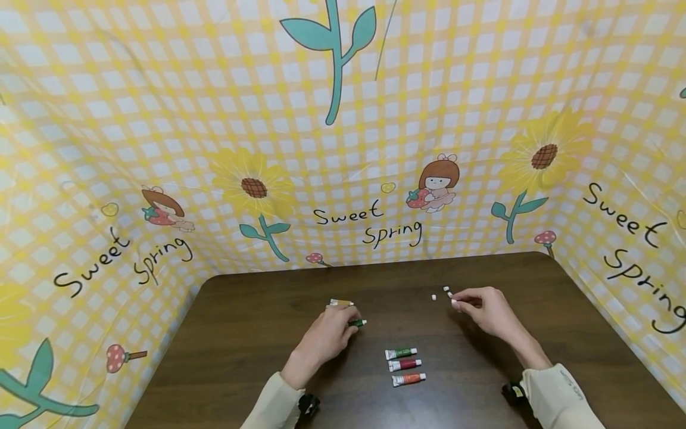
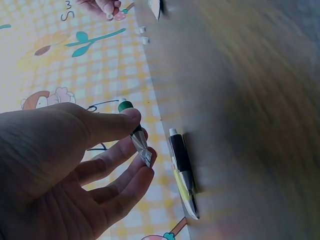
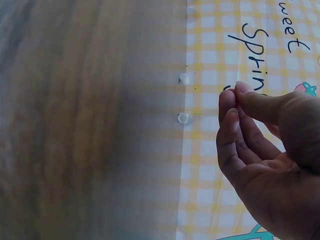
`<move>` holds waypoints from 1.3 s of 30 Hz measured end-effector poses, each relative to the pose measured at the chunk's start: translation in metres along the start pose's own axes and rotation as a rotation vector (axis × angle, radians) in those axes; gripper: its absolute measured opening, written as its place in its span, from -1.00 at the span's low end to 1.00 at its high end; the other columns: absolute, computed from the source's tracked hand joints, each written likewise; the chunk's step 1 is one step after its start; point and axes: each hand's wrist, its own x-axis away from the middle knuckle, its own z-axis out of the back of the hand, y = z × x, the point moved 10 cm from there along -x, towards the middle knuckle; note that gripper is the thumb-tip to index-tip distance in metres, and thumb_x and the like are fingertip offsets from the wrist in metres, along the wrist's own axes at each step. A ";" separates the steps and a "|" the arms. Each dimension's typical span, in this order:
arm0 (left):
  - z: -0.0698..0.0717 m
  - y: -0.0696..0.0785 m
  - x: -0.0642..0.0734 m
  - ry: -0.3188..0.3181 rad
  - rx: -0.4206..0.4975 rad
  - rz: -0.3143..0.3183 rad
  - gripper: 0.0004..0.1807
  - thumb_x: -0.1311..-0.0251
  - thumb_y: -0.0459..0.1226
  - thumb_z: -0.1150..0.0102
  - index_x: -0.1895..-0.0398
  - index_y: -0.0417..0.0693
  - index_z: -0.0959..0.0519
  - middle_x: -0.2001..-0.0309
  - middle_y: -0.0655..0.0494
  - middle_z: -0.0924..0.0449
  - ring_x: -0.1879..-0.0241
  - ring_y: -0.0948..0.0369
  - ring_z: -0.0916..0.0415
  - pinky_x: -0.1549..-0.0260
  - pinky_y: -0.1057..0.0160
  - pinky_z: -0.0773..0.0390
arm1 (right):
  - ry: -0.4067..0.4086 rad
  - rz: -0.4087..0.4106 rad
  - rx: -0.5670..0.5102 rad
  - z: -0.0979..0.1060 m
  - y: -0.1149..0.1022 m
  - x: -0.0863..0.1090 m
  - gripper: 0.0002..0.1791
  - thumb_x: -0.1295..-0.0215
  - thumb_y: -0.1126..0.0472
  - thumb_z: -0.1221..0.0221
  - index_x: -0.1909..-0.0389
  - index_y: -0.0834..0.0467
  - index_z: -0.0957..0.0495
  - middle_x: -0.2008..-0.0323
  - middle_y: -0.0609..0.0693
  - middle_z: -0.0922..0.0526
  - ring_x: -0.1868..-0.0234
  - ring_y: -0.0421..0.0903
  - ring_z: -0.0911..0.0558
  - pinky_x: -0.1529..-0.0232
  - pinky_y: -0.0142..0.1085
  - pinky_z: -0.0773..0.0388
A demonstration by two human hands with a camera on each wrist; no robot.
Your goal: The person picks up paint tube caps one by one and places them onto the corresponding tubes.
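My left hand (image 1: 328,333) pinches a green paint tube (image 2: 139,137) between thumb and fingers, its white tip pointing away from the palm. Close beyond that hand, an ochre paint tube (image 1: 341,302) lies on the table, partly hidden by it in the head view. At the right, my right hand (image 1: 489,310) has thumb and index finger pressed together on a small white cap, mostly hidden by the fingertips. Two more small white caps, one cap (image 1: 446,288) farther back and another cap (image 1: 434,297) to its left, lie near those fingertips.
Between the forearms, a green tube (image 1: 401,354), a red tube (image 1: 405,364) and an orange tube (image 1: 409,379) lie in a column with white tips to the right. The dark wood table (image 1: 236,333) meets a yellow checked cloth (image 1: 343,149) at its back and sides.
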 end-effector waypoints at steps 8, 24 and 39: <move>0.006 0.009 0.001 0.039 -0.043 -0.046 -0.92 -0.36 -0.34 -0.42 0.15 -0.04 -0.73 0.19 0.13 -0.68 0.21 0.23 -0.64 0.16 0.16 -0.68 | -0.011 0.007 0.003 0.000 -0.007 0.000 -0.86 -0.40 0.28 -0.40 0.10 0.22 -0.82 0.26 -0.03 -0.85 0.29 -0.23 -0.76 0.30 -0.37 -0.66; 0.001 0.018 -0.003 0.012 -0.066 -0.068 -0.87 -0.45 -0.29 -0.35 0.01 -0.04 -0.74 0.13 0.10 -0.67 0.22 0.27 -0.60 0.21 0.25 -0.67 | -0.055 0.041 -0.003 -0.012 -0.024 0.001 -0.87 -0.45 0.25 -0.36 0.11 0.20 -0.80 0.22 -0.05 -0.83 0.31 -0.29 -0.68 0.31 -0.37 -0.61; 0.008 0.018 -0.002 0.025 -0.004 -0.054 -0.84 -0.47 -0.30 -0.33 -0.03 -0.06 -0.74 0.09 0.10 -0.72 0.14 0.17 -0.69 0.14 0.23 -0.69 | -0.070 0.083 -0.028 -0.024 -0.046 -0.001 -0.90 -0.42 0.27 -0.38 0.13 0.18 -0.80 0.24 -0.07 -0.81 0.33 -0.25 -0.67 0.31 -0.37 -0.62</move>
